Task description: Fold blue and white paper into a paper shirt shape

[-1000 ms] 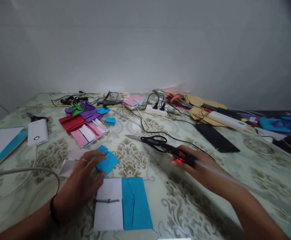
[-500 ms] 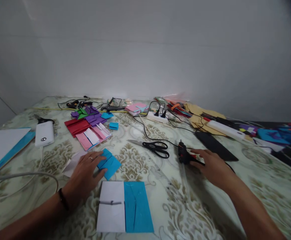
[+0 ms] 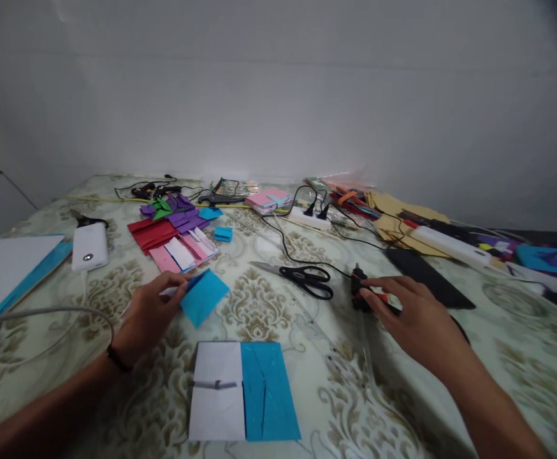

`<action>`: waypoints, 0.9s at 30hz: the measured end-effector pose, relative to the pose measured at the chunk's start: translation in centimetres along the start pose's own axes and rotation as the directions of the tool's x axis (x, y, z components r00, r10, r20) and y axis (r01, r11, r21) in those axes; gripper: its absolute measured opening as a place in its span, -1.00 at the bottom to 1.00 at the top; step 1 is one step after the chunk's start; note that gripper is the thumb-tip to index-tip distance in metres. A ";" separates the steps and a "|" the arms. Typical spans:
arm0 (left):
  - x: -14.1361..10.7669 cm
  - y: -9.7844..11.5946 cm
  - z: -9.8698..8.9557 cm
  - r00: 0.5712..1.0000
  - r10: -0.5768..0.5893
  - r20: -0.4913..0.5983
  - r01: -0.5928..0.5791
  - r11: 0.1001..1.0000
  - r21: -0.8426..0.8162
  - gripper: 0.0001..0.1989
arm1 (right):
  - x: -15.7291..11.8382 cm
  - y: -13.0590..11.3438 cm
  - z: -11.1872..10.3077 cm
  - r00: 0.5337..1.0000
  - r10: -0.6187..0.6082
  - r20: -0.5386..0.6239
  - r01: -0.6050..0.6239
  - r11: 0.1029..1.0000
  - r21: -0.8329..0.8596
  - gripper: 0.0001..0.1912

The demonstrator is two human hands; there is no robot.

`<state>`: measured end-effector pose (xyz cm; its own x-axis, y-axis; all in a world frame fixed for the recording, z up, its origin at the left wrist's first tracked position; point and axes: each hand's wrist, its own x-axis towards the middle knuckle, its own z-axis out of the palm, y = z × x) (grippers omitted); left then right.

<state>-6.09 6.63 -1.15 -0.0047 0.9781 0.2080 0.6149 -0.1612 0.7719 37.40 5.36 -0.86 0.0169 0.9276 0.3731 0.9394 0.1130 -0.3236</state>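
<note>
The left hand (image 3: 151, 312) pinches a blue paper piece (image 3: 205, 298) by its left edge between thumb and fingers, so most of the sheet's face is uncovered; the edge grip probably serves to steer it without creasing the middle. The paper is tilted, and whether its near corner touches the bench (image 3: 254, 319) I cannot tell.

The right hand (image 3: 417, 309) closes thumb and fingertips around a black glue gun (image 3: 356, 290), whose nozzle points away from the person, likely to keep the tip clear of the skin. A black cord (image 3: 283, 239) runs from near the gun towards the white power strip (image 3: 310, 218), which seems to set how far the tool can travel.

Black-handled scissors (image 3: 304, 279) lie between the two hands, blades to the left, apparently left within easy reach of either. Directly before the person a white-and-blue paper panel (image 3: 271, 398) lies flat, squared to the body, perhaps for comfortable working. Beyond the left hand sit pink folded papers (image 3: 164, 258), touching red folded paper (image 3: 147, 234), grouped by colour, it seems.
</note>
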 end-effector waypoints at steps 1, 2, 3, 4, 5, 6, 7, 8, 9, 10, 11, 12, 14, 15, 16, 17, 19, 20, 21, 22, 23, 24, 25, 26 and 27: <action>0.1 0.1 0.0 1.000 -0.007 -0.012 0.007 1.000 -0.027 -0.72 | 0.0 -0.6 -0.3 1.000 -0.006 -0.010 0.006 0.999 0.037 -0.64; 0.1 0.2 0.0 1.000 -0.011 -0.023 0.010 0.998 -0.054 -0.73 | -0.1 -1.2 -0.5 1.000 -0.009 -0.015 0.011 0.997 0.074 -0.63; 0.1 0.4 0.1 1.000 -0.011 -0.029 0.008 0.996 -0.089 -0.76 | -0.1 -1.7 -0.7 1.000 -0.015 -0.004 0.016 0.992 0.122 -0.62; 0.0 0.5 0.2 0.999 -0.004 -0.033 -0.001 0.992 -0.123 -0.78 | -0.1 -2.0 -0.8 1.000 -0.014 0.021 0.010 0.984 0.178 -0.61; -0.3 0.6 0.4 0.999 0.016 -0.035 -0.021 0.989 -0.149 -0.80 | -0.1 -2.2 -0.9 0.998 -0.008 0.062 -0.007 0.973 0.232 -0.60; -0.6 0.8 0.6 0.998 0.048 -0.033 -0.053 0.986 -0.160 -0.81 | -0.1 -2.3 -0.9 0.994 0.000 0.108 -0.031 0.958 0.284 -0.59; -1.1 0.9 0.8 0.995 0.095 -0.018 -0.097 0.983 -0.155 -0.81 | -0.1 -2.3 -0.8 0.988 0.008 0.151 -0.059 0.941 0.334 -0.58; -1.6 1.0 1.1 0.990 0.143 -0.007 -0.143 0.980 -0.141 -0.81 | -0.1 -2.4 -0.8 0.983 0.010 0.184 -0.082 0.918 0.387 -0.56; -2.1 1.2 1.2 0.982 0.191 0.005 -0.188 0.974 -0.125 -0.82 | -0.2 -2.7 -0.8 0.980 0.004 0.201 -0.095 0.889 0.448 -0.54; -2.6 1.3 1.4 0.970 0.242 0.014 -0.239 0.965 -0.104 -0.84 | -0.4 -3.1 -0.8 0.977 -0.012 0.211 -0.101 0.850 0.517 -0.52; -3.0 1.5 1.5 0.957 0.288 0.020 -0.286 0.955 -0.079 -0.86 | -0.7 -3.8 -0.9 0.974 -0.039 0.221 -0.103 0.798 0.593 -0.51; -3.4 1.7 1.5 0.941 0.337 0.024 -0.335 0.941 -0.049 -0.87 | -1.1 -4.7 -1.0 0.970 -0.073 0.231 -0.103 0.739 0.666 -0.50; -4.1 2.1 1.4 0.898 0.440 0.027 -0.440 0.898 0.021 -0.91 | -2.3 -7.1 -1.2 0.915 -0.180 0.361 -0.183 0.614 0.768 -0.47; -4.4 2.3 1.3 0.869 0.494 0.027 -0.494 0.868 0.054 -0.92 | -3.0 -8.5 -1.2 0.875 -0.254 0.413 -0.218 0.554 0.804 -0.41; -4.6 2.5 1.3 0.840 0.541 0.030 -0.542 0.837 0.080 -0.92 | -3.7 -9.9 -1.2 0.840 -0.313 0.444 -0.249 0.503 0.827 -0.33; -4.8 2.7 1.2 0.812 0.582 0.035 -0.583 0.806 0.101 -0.91 | -4.3 -11.3 -1.1 0.805 -0.362 0.471 -0.281 0.466 0.839 -0.23; -5.3 3.0 1.2 0.764 0.644 0.041 -0.643 0.756 0.122 -0.87 | -5.1 -13.5 -0.8 0.781 -0.413 0.469 -0.302 0.407 0.862 -0.08; -5.5 3.1 1.2 0.744 0.667 0.042 -0.667 0.735 0.125 -0.86 | -5.4 -14.3 -0.5 0.770 -0.425 0.476 -0.309 0.404 0.861 -0.06; -5.7 3.2 1.2 0.726 0.686 0.041 -0.685 0.718 0.125 -0.85 | -5.5 -15.0 -0.3 0.760 -0.425 0.491 -0.321 0.412 0.853 -0.10; -5.9 3.3 1.3 0.711 0.702 0.041 -0.701 0.703 0.118 -0.85 | -5.5 -15.4 -0.1 0.750 -0.415 0.515 -0.337 0.430 0.837 -0.18; -6.0 3.3 1.3 0.698 0.714 0.044 -0.714 0.692 0.108 -0.84 | -5.5 -15.8 0.1 0.745 -0.397 0.536 -0.353 0.447 0.822 -0.26; -6.1 3.3 1.4 0.688 0.724 0.051 -0.725 0.682 0.094 -0.84 | -5.5 -16.0 0.4 0.743 -0.371 0.557 -0.374 0.459 0.806 -0.33; -6.1 3.3 1.4 0.679 0.732 0.061 -0.734 0.674 0.079 -0.84 | -5.5 -16.1 0.6 0.745 -0.341 0.574 -0.394 0.468 0.791 -0.39; -6.1 3.3 1.4 0.673 0.736 0.070 -0.739 0.670 0.068 -0.84 | -5.5 -16.1 0.8 0.746 -0.310 0.589 -0.416 0.473 0.777 -0.44; -6.1 3.3 1.4 0.671 0.737 0.082 -0.742 0.667 0.066 -0.85 | -5.5 -16.0 1.0 0.745 -0.284 0.604 -0.441 0.470 0.765 -0.48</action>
<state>-2.93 0.31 -0.70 0.5146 0.5477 0.6597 0.4660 -0.8245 0.3211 21.89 -1.18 1.37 -0.4608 0.8737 -0.1557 0.1719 -0.0843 -0.9815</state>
